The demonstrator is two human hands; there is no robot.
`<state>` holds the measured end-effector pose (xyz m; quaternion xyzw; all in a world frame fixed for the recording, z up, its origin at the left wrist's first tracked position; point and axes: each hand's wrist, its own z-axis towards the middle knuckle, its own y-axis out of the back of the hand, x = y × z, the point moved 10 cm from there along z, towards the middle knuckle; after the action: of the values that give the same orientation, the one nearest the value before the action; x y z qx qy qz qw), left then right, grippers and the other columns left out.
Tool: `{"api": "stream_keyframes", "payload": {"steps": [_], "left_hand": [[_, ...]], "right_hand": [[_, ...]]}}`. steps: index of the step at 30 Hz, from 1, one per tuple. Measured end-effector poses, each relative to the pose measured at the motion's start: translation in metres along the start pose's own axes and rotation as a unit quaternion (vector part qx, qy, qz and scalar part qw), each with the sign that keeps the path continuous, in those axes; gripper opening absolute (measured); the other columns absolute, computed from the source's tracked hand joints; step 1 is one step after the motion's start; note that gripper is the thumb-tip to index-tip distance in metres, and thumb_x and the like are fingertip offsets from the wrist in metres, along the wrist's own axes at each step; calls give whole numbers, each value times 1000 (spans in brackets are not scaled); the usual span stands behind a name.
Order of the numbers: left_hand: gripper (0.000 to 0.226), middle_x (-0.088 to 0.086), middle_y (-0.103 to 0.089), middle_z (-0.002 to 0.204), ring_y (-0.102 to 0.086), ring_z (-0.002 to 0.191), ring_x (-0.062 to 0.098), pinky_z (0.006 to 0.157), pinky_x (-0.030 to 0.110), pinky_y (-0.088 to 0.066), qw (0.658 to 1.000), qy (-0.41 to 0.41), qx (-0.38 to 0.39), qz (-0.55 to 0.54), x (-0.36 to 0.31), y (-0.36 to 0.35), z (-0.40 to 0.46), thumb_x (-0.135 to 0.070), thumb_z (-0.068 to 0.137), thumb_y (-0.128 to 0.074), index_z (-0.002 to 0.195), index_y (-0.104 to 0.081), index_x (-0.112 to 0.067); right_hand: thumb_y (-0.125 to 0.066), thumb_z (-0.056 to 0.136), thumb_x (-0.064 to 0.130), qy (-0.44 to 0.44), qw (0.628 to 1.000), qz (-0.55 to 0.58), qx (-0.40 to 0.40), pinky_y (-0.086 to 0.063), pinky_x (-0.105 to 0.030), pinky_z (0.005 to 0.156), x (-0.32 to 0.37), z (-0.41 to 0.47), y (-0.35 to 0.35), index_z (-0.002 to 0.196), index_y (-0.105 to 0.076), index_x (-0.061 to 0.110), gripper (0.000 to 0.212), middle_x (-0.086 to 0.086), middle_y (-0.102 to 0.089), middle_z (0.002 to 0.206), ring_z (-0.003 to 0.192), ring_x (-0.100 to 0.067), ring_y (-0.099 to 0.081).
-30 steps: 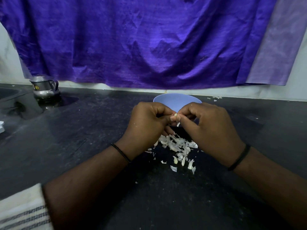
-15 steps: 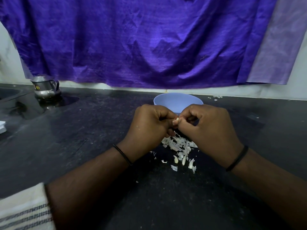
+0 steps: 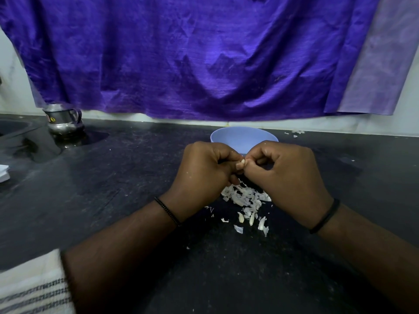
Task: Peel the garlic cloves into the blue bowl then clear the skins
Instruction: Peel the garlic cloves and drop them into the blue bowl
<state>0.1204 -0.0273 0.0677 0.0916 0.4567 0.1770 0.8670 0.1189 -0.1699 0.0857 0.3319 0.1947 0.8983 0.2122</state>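
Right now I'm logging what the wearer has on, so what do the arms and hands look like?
Both forearms are bare. The left hand has a thin black beaded band at its wrist; the right hand has a plain black cord band. A white sleeve with dark stripes shows at lower left.

I see a dim scene with soft light from above; the purple cloth (image 3: 181, 60) shines brightest. Below it the black counter (image 3: 113, 177) stays dark, glare beside the steel jug (image 3: 63, 120). Edges bow; the near sleeve (image 3: 31, 288) blurs.
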Motion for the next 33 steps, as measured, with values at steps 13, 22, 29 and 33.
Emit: {"api": "stream_keyframes", "payload": {"steps": [13, 22, 29, 33], "left_hand": [[6, 10, -72, 69, -69, 59, 20, 47, 29, -55, 987, 72, 31, -143, 9, -9, 4, 1, 88, -67, 90, -72, -1], [5, 13, -72, 75, -66, 56, 21, 46, 27, -54, 971, 117, 45, -204, 13, -15, 0, 0, 89, -66, 91, -71, 1], [11, 17, -72, 79, -65, 56, 22, 46, 28, -52, 966, 145, 38, -210, 20, -14, 0, -5, 89, -68, 94, -70, 5], [11, 18, -69, 80, -61, 53, 21, 43, 26, -49, 952, 182, 17, -246, 27, -8, 0, -4, 90, -64, 93, -70, 4]], "right_hand": [[-70, 84, 12, -68, 995, 70, 30, -39, -10, 53, -16, 9, -4, 75, -66, 11, 9, 11, -60, 60, 55, 1, -52], [-65, 91, 14, -88, 990, 102, 37, -40, -11, 53, -24, 8, -10, 81, -65, 14, 9, 3, -67, 70, 56, 0, -53], [-68, 89, 15, -91, 988, 114, 44, -41, -14, 55, -23, 8, -11, 81, -67, 15, 8, 3, -68, 70, 57, 1, -55], [-68, 89, 15, -82, 989, 117, 44, -42, -14, 59, -19, 9, -9, 82, -68, 17, 7, 10, -65, 68, 60, 1, -55]]}}
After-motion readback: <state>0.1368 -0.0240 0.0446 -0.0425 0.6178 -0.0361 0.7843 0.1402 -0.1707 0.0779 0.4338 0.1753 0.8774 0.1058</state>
